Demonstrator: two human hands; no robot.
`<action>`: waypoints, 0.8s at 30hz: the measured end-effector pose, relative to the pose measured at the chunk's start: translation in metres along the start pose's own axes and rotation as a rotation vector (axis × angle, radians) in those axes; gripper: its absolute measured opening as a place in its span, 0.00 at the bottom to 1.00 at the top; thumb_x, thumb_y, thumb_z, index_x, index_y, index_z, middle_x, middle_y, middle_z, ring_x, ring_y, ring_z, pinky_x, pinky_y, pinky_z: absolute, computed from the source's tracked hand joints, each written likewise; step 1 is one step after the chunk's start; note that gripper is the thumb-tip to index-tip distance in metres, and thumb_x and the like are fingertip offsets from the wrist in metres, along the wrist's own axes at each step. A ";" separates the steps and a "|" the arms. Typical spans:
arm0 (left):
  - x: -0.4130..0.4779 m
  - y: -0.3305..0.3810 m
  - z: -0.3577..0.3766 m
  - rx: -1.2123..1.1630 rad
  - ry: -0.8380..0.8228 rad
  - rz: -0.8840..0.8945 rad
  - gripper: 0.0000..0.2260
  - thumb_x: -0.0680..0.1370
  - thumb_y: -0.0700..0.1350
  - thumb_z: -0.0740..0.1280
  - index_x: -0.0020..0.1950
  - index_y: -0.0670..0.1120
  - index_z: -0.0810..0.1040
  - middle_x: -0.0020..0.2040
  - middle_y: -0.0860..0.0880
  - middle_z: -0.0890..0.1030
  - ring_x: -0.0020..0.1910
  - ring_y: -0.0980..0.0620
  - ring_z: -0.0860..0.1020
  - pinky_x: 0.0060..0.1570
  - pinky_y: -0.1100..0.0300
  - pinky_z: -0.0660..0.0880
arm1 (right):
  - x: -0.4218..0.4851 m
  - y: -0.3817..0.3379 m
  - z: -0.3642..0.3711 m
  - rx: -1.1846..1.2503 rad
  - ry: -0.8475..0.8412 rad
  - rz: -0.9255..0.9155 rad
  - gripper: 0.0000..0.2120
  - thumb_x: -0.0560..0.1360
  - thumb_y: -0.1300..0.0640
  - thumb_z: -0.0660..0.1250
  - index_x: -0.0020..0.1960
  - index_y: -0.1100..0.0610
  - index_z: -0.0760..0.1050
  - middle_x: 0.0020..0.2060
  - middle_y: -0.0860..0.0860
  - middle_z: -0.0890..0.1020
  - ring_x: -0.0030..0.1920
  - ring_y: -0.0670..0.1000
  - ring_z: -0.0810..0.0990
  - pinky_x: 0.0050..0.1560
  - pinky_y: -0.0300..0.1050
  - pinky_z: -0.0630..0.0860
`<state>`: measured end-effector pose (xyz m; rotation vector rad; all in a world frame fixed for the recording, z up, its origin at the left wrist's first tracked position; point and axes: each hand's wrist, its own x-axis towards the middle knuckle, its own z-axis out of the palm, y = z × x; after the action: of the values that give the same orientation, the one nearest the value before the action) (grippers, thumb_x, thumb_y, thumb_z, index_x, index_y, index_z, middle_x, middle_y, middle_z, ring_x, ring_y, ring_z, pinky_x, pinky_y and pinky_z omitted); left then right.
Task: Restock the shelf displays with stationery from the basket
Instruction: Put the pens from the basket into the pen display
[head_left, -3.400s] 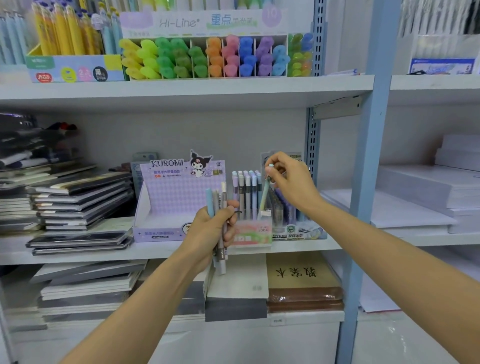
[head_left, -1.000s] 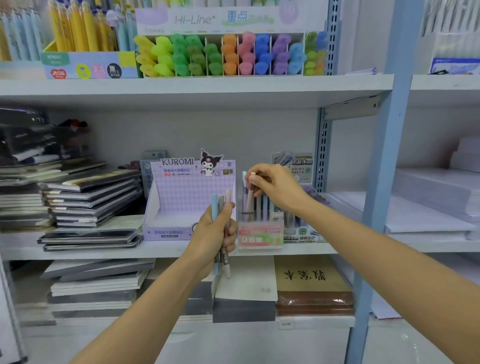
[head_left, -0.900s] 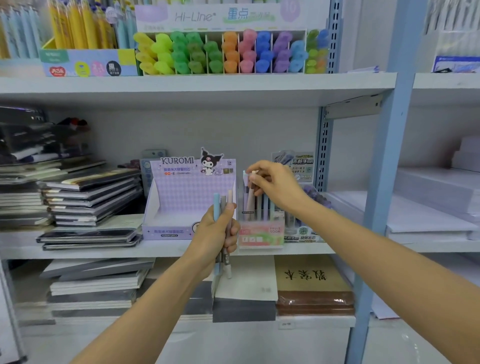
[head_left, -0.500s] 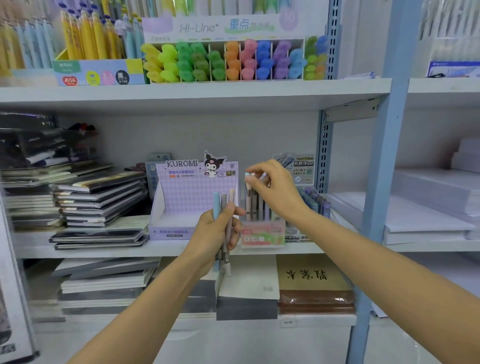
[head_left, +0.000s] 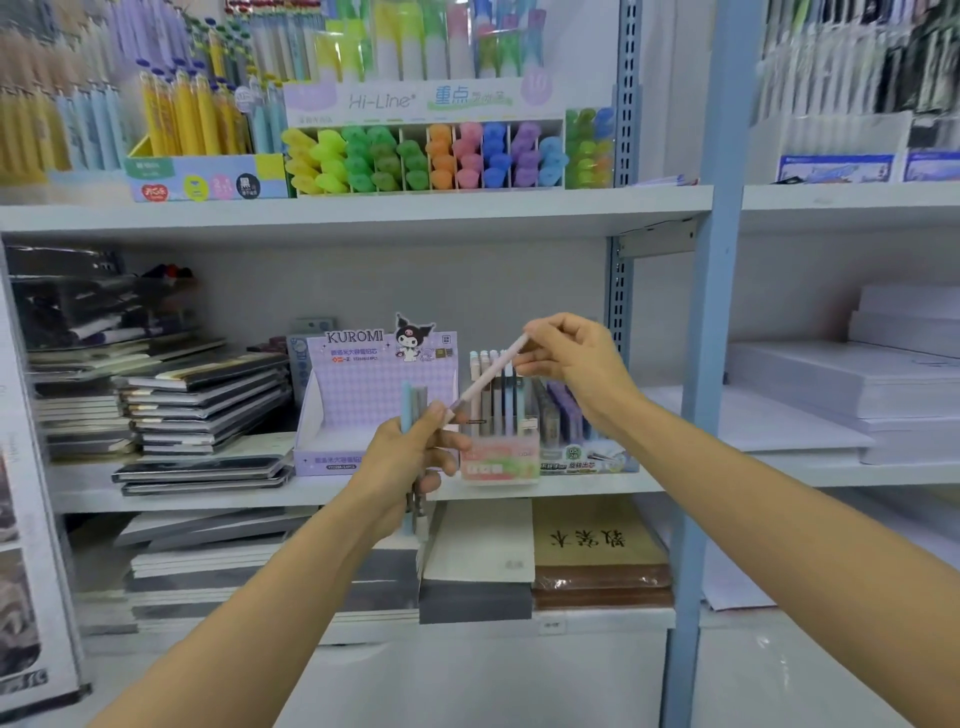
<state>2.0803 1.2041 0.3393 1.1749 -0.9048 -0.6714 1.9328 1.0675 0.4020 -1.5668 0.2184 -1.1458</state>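
My left hand (head_left: 410, 457) grips a small bunch of pastel pens (head_left: 414, 402), upright, in front of the middle shelf. My right hand (head_left: 574, 364) pinches the top end of a pale pink pen (head_left: 488, 379) that slants down to the left; its lower end reaches my left hand's fingers. Behind it stands a clear pen display box (head_left: 500, 452) with several upright pastel pens. The purple Kuromi display box (head_left: 374, 400) sits just left of it. No basket is in view.
Stacks of dark notebooks (head_left: 202, 395) fill the left of the middle shelf (head_left: 208, 496). A highlighter display (head_left: 426, 156) stands on the upper shelf. A blue upright post (head_left: 711, 364) rises on the right, with white paper reams (head_left: 857, 384) beyond it. A brown book (head_left: 597, 551) lies on the lower shelf.
My right hand left the pens standing in the clear box and now pinches a pink pen drawn slanting from the bunch in my left hand. The view tilted upward.
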 end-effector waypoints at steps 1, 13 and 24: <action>-0.001 0.001 0.001 -0.023 0.020 0.007 0.12 0.79 0.50 0.65 0.50 0.42 0.82 0.37 0.47 0.83 0.25 0.55 0.73 0.19 0.67 0.63 | -0.002 -0.001 -0.003 0.004 -0.004 0.013 0.05 0.78 0.64 0.65 0.50 0.66 0.77 0.40 0.61 0.83 0.35 0.52 0.83 0.38 0.38 0.81; -0.011 0.020 0.020 -0.211 0.191 0.167 0.09 0.73 0.45 0.73 0.50 0.42 0.81 0.44 0.47 0.86 0.24 0.58 0.74 0.17 0.68 0.63 | -0.039 0.019 -0.022 -0.335 -0.552 0.197 0.05 0.73 0.61 0.72 0.48 0.62 0.81 0.42 0.58 0.85 0.39 0.52 0.83 0.44 0.43 0.81; -0.011 0.016 0.031 0.141 0.071 0.201 0.05 0.74 0.45 0.73 0.44 0.43 0.82 0.30 0.50 0.81 0.22 0.56 0.74 0.21 0.68 0.67 | -0.021 -0.003 0.009 -0.342 -0.339 -0.094 0.09 0.77 0.57 0.67 0.57 0.56 0.80 0.44 0.49 0.85 0.45 0.45 0.83 0.44 0.33 0.77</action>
<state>2.0481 1.2028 0.3564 1.2062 -1.0076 -0.4067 1.9274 1.0885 0.3940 -2.0658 0.1184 -0.9274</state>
